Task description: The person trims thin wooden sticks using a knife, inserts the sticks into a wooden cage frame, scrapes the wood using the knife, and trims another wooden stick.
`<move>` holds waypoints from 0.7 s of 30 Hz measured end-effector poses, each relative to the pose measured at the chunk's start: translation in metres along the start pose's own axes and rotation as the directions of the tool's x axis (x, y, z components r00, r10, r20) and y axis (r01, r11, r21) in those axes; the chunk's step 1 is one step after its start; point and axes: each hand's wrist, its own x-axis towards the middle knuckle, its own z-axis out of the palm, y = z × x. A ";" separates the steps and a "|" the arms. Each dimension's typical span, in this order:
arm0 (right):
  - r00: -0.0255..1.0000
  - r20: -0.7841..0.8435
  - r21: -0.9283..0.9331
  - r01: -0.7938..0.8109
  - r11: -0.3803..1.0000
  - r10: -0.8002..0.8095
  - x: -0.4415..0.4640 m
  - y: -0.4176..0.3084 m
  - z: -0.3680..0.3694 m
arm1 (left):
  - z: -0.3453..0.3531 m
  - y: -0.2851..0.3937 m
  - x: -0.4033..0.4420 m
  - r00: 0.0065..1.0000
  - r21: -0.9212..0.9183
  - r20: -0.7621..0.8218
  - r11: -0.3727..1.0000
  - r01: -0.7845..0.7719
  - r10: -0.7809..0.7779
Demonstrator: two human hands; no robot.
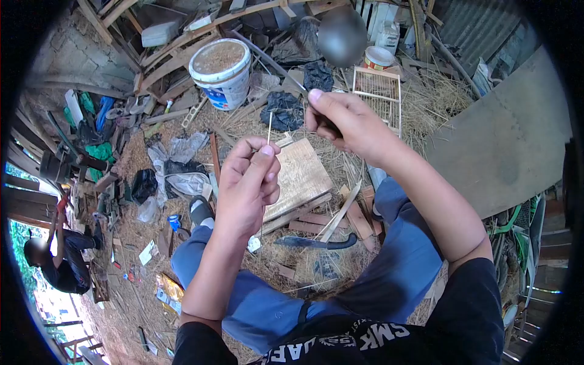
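From the wearer's head, my single view faces forward and down, close to the left hand [250,173] and right hand [348,121].

Littered brown floor [125,295], rough grey wall [64,52], corrugated sheeting [480,36], daylit opening [45,302] at left

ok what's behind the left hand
Behind the left hand, part of the light wooden board shows to its right, and black plastic beyond the thin stick it holds. Whatever the hand itself covers can't be seen.
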 end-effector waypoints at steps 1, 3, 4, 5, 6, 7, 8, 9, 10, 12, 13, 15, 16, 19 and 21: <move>1.000 0.003 0.006 -0.027 1.000 0.027 -0.002 0.001 -0.002 | 0.003 0.002 -0.002 1.000 -0.005 0.020 1.000 0.003 -0.003; 0.999 0.009 -0.016 -0.051 0.999 0.051 0.005 0.007 0.003 | -0.006 0.001 -0.001 0.999 -0.031 0.045 0.999 -0.011 0.013; 0.999 -0.002 -0.002 -0.051 0.999 0.051 0.005 0.008 0.005 | -0.006 0.002 -0.002 0.999 -0.029 0.045 1.000 -0.007 0.008; 0.999 -0.012 0.011 -0.051 0.999 0.051 0.005 0.008 0.007 | -0.007 0.004 -0.002 0.999 -0.026 0.046 1.000 -0.004 0.005; 0.999 -0.009 0.006 -0.050 0.999 0.050 0.005 0.006 0.008 | -0.007 0.005 -0.003 0.999 -0.030 0.044 1.000 -0.008 0.009; 0.999 -0.004 0.004 -0.040 0.999 0.040 0.003 0.003 0.010 | -0.008 0.005 -0.003 0.999 -0.033 0.038 0.999 0.000 0.001; 1.000 0.000 0.006 -0.032 0.999 0.032 0.002 0.002 0.011 | -0.009 0.005 -0.004 0.999 -0.034 0.032 0.999 0.011 -0.010; 0.999 0.004 0.006 -0.034 0.999 0.034 0.003 0.005 0.012 | -0.009 0.005 -0.005 1.000 -0.036 0.028 0.999 0.012 -0.011; 0.999 -0.002 -0.073 0.040 0.996 -0.040 0.005 0.008 0.013 | -0.009 0.007 -0.005 0.999 -0.038 0.032 0.999 0.016 -0.015; 0.994 -0.002 -0.149 0.111 0.982 -0.113 0.005 0.011 0.015 | -0.010 0.007 -0.005 0.999 -0.039 0.034 0.999 0.022 -0.021; 0.989 -0.030 -0.293 0.132 0.947 -0.147 0.004 0.010 0.016 | -0.011 0.008 -0.005 0.998 -0.062 0.048 0.997 0.035 -0.033; 0.981 -0.051 -0.432 0.145 0.890 -0.185 0.002 0.007 0.019 | -0.013 0.008 -0.004 0.997 -0.086 0.061 0.995 0.048 -0.043; 0.975 -0.059 -0.465 0.162 0.870 -0.213 0.000 0.004 0.021 | -0.014 0.008 -0.004 0.996 -0.096 0.069 0.994 0.056 -0.049; 0.969 -0.058 -0.504 0.179 0.845 -0.240 0.000 0.002 0.022 | -0.014 0.007 -0.003 0.996 -0.101 0.072 0.993 0.054 -0.047; 0.971 -0.053 -0.507 0.176 0.844 -0.235 -0.001 0.003 0.022 | -0.014 0.007 -0.003 0.997 -0.093 0.068 0.994 0.051 -0.045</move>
